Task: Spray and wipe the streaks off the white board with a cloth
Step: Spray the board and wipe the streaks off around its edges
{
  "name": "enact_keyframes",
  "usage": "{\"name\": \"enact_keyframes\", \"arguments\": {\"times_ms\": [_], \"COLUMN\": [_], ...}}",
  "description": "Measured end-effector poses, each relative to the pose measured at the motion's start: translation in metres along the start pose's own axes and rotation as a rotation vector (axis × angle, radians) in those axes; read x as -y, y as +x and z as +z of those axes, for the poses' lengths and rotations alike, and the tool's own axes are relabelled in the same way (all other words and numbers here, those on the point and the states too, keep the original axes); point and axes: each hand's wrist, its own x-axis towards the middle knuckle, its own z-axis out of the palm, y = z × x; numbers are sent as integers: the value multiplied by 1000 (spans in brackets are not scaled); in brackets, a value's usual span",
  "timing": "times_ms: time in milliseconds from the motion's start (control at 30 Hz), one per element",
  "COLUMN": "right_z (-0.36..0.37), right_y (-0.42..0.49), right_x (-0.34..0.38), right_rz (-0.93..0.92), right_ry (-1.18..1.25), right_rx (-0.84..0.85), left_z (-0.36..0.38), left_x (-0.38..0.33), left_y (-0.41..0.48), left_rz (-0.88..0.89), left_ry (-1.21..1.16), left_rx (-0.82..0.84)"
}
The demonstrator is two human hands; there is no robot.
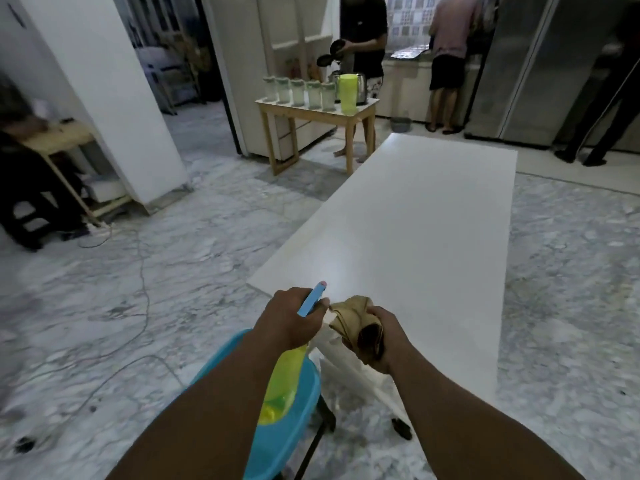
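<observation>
A long white board point(415, 216) lies flat in front of me, stretching away toward the kitchen. My left hand point(291, 317) grips a spray bottle point(282, 382) with a yellow-green body and a blue trigger head whose nozzle points at the board's near end. My right hand point(384, 336) holds a crumpled tan cloth point(353, 315) just above the board's near edge, right beside the nozzle. No streaks show on the board from here.
A blue plastic stool point(287, 434) stands below my left arm. A wooden side table point(311, 112) with jars and a green jug sits beyond the board's far left. Several people point(446, 46) stand in the kitchen. A cable point(142, 271) trails across the marble floor.
</observation>
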Motion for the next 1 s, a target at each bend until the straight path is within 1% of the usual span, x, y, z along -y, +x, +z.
{"name": "enact_keyframes", "arguments": {"times_ms": [33,67,100,167,267,333,500,533,633,733,800,967,1000], "right_z": [8,50,76,109,149,179,264,286,341,391,409,414,432], "right_y": [5,24,35,49,71,84,110,112,117,124,129,136,149], "right_x": [5,-2,-5,-13,-29,-42,-84,-102,-136,-164,-175,-179,-174], "right_rz": [8,41,56,61,83,65,36,35,8,16,17,9,-9], "right_ry": [-19,-56,-83,-103,-93,-102,-26,-2,24,36,69,83,90], "right_rx": [11,20,37,55,84,94,137,140,164,150,144,103,92], "left_z": [-7,-30,-45,-64,-86,-102,-150,-162,-197,-237,-255,-268,-281], "left_x": [1,31,49,77,114,143,216,240,296,347,373,393,409], "left_y": [3,14,19,25,28,29,31,30,29,31,35,43,63], "left_rz": [-4,-41,-55,-81,-119,-143,-124,-115,-78,-87,-86,-59,-33], "left_ry": [7,16,17,23,16,-19,-58,-59,-35,-28,4,60,48], "left_rx": [-7,-48,-73,-91,-73,-69,-39,-11,-6,-6,2,9,-2]}}
